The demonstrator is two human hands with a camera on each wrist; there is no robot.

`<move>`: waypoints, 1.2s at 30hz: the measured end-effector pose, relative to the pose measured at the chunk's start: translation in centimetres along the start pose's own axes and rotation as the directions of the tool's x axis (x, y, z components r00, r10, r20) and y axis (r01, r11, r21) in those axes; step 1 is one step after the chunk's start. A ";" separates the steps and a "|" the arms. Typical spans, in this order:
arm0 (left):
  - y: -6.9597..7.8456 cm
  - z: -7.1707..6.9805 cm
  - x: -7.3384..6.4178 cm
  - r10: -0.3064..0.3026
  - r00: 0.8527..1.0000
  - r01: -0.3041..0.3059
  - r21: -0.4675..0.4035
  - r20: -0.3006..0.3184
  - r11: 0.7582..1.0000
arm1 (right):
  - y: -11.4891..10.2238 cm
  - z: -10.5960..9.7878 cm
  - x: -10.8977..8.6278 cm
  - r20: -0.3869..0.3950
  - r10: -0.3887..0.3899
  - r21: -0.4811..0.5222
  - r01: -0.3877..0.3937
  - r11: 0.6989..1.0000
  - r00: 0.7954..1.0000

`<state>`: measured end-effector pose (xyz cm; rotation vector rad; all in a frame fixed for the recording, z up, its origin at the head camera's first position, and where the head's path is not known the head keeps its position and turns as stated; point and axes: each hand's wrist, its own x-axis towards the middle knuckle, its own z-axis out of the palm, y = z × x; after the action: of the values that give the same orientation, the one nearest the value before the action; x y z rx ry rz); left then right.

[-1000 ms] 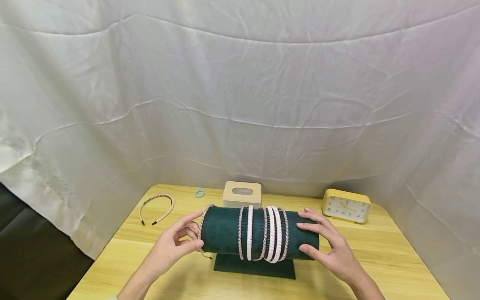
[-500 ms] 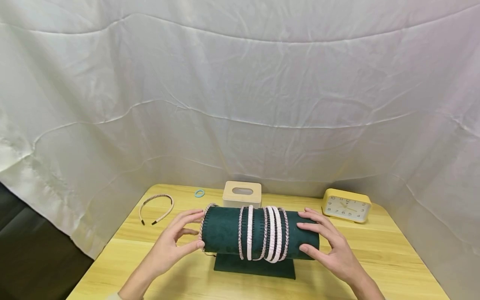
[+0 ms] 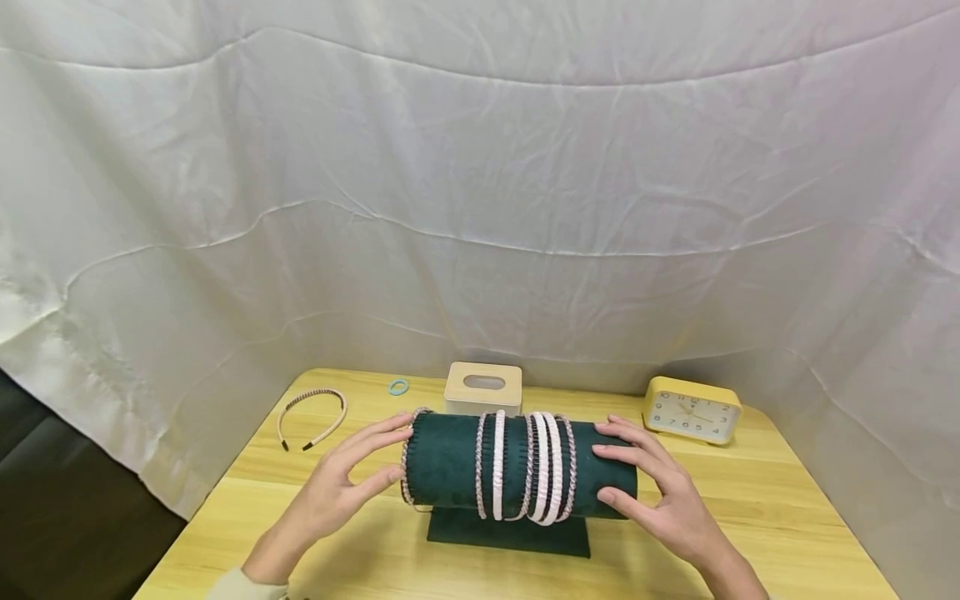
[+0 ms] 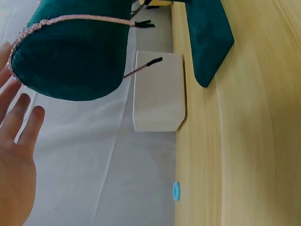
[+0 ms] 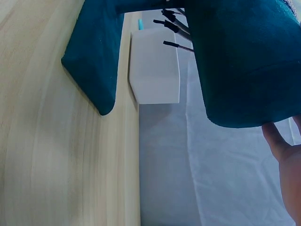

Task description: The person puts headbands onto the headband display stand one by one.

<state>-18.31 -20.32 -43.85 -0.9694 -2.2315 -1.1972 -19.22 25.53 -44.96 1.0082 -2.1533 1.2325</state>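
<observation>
A dark green velvet headband stand (image 3: 446, 462) lies crosswise, its thick roll raised on a flat base (image 3: 510, 535). White and pink-braided headbands, several together, circle the middle of the roll, a white headband (image 3: 498, 475) among them. At the roll's left rim sits a braided pink headband (image 4: 70, 19), its black-tipped ends pointing back in the left wrist view. My left hand (image 3: 337, 483) touches this headband with straight fingertips, the thumb apart from the fingers. Spread fingers of my right hand (image 3: 667, 496) rest on the right end of the roll, thumb low on its front.
Behind the stand is a tissue box (image 3: 483, 387) with a wooden lid. A yellow alarm clock (image 3: 692, 410) stands at back right. On the left lie another headband (image 3: 311, 417) and a light blue ring (image 3: 398, 387). A pale curtain (image 3: 480, 208) surrounds the wooden table.
The left thumb has come off the end headband and the left fingers have straightened against it. That headband has shifted slightly onto the roll. The right hand has stayed in place.
</observation>
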 end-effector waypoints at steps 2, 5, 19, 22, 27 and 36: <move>0.0 -0.1 0.1 0.025 1.000 -0.025 0.010 0.004 1.000 | 0.0 0.0 0.1 -0.002 -0.007 0.002 0.007 1.000 1.000; 0.0 0.0 0.3 0.051 0.999 -0.051 0.024 0.005 0.998 | 0.0 0.0 0.1 -0.004 -0.018 0.002 0.018 1.000 1.000; 0.2 1.0 1.6 0.259 0.966 -0.257 0.084 -0.013 0.963 | 0.1 0.0 0.0 -0.003 -0.021 0.008 0.021 1.000 1.000; 0.3 1.0 1.8 0.270 0.963 -0.267 0.128 -0.001 0.955 | 0.1 0.0 0.0 -0.004 -0.023 0.009 0.023 1.000 1.000; 0.6 0.9 2.2 0.288 0.958 -0.285 0.214 0.019 0.934 | 0.0 0.0 0.0 -0.001 -0.009 0.007 0.009 1.000 1.000; 0.8 1.5 2.9 0.357 0.934 -0.350 0.258 0.022 0.900 | -0.2 0.0 0.0 0.002 0.008 0.006 -0.008 1.000 1.000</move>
<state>-19.69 -17.69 -42.32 -1.1781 -2.0121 -0.7323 -19.07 25.49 -44.88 1.0043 -2.1584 1.2433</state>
